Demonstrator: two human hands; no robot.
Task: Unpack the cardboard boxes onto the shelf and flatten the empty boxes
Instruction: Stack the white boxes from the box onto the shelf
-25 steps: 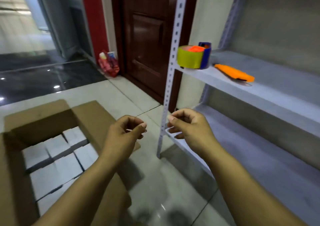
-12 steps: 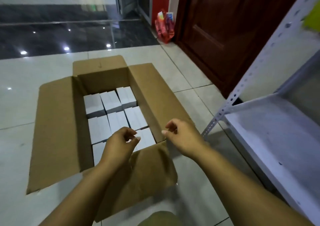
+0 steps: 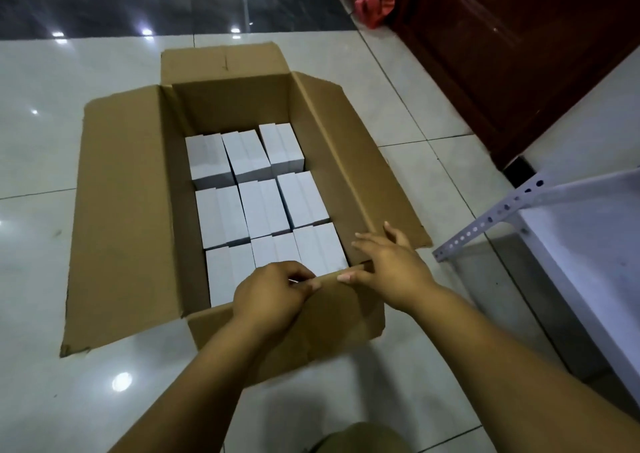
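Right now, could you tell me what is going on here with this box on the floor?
A person is bent over an open cardboard box on the tiled floor, its flaps spread out. The left hand pinches the near edge of the box, and the right hand lies with straight fingers on the near right corner. The box is still packed with small white boxes, none lifted out yet. A grey metal shelf stands to the right.
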